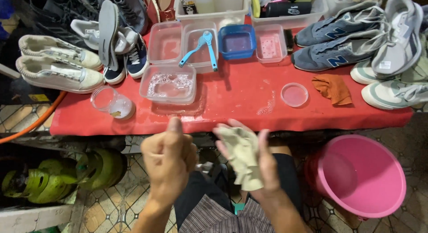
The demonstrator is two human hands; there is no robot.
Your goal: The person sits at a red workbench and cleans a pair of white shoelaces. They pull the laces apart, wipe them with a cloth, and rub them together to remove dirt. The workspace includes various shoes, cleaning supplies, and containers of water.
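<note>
My left hand (168, 158) is curled into a loose fist with the thumb up, holding nothing I can see, just below the front edge of the red table (232, 108). Beside it my right hand (263, 164) holds a pale, wet cloth (243, 155) draped across its palm and fingers. Straight ahead on the table stands a clear tub of soapy water (168, 83). Behind that tub, two blue brushes (200, 48) lie in another clear tub.
White sneakers (60, 66) and other shoes crowd the table's left. Blue-grey sneakers (339, 41) and pale ones (392, 81) fill the right. A blue tub (237, 41), round lid (294, 95), orange rag (332, 88) and jar (112, 103) lie between. A pink bucket (361, 175) stands below right.
</note>
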